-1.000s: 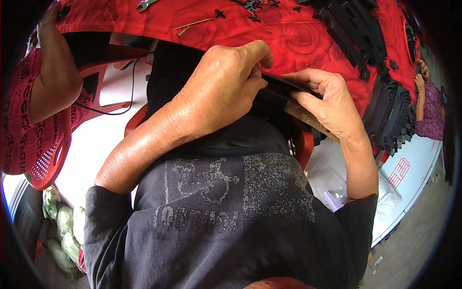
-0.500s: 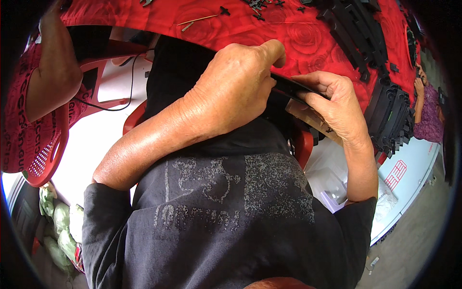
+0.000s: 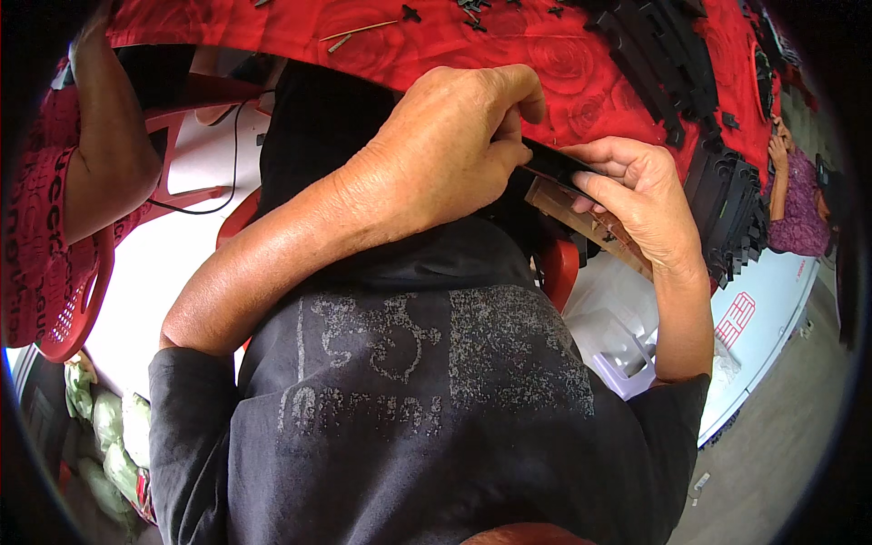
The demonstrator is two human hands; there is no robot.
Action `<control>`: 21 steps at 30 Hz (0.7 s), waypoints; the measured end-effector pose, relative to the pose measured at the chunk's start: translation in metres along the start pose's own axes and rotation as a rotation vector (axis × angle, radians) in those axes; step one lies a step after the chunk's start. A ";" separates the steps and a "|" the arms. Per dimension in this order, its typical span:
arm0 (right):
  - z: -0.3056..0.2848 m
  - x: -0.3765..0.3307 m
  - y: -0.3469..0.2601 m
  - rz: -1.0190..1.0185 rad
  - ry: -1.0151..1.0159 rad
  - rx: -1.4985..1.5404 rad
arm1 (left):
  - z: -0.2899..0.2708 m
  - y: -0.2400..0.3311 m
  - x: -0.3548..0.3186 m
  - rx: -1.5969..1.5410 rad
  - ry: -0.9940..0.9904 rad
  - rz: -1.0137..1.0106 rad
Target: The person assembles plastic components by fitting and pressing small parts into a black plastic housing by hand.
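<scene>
Now black strip (image 3: 556, 165) pinched between left hand (image 3: 445, 154) fingers and right hand (image 3: 640, 195) fingers.

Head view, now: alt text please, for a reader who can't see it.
Seen from above, a person in a dark printed shirt holds a slim black strip-shaped part between the left hand and right hand, close to the chest. Ahead lies a red floral tablecloth with stacks of black parts; another person's arm shows at far left.
</scene>
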State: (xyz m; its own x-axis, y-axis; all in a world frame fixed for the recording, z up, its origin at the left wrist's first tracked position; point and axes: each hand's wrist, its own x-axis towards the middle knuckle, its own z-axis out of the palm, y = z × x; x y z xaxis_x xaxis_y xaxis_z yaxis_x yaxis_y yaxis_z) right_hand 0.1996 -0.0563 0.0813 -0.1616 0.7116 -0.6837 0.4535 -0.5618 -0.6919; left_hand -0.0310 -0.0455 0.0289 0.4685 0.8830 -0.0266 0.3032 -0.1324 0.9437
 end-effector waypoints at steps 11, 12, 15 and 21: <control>0.000 -0.009 -0.009 0.003 0.041 -0.043 | 0.005 0.005 -0.004 0.019 0.052 0.040; -0.001 -0.009 -0.008 0.003 0.043 -0.043 | 0.005 0.007 -0.003 0.044 0.048 0.038; -0.005 -0.008 -0.005 -0.056 0.039 -0.017 | 0.008 0.007 0.000 0.070 0.056 0.052; -0.008 -0.008 -0.005 -0.065 0.051 -0.057 | 0.013 0.006 0.004 0.064 0.076 0.062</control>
State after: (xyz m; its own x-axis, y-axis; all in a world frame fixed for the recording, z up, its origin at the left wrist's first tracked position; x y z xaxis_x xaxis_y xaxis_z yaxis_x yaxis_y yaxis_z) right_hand 0.2057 -0.0559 0.0917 -0.1480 0.7675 -0.6237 0.4932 -0.4893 -0.7192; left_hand -0.0165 -0.0486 0.0304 0.4242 0.9036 0.0590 0.3287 -0.2144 0.9198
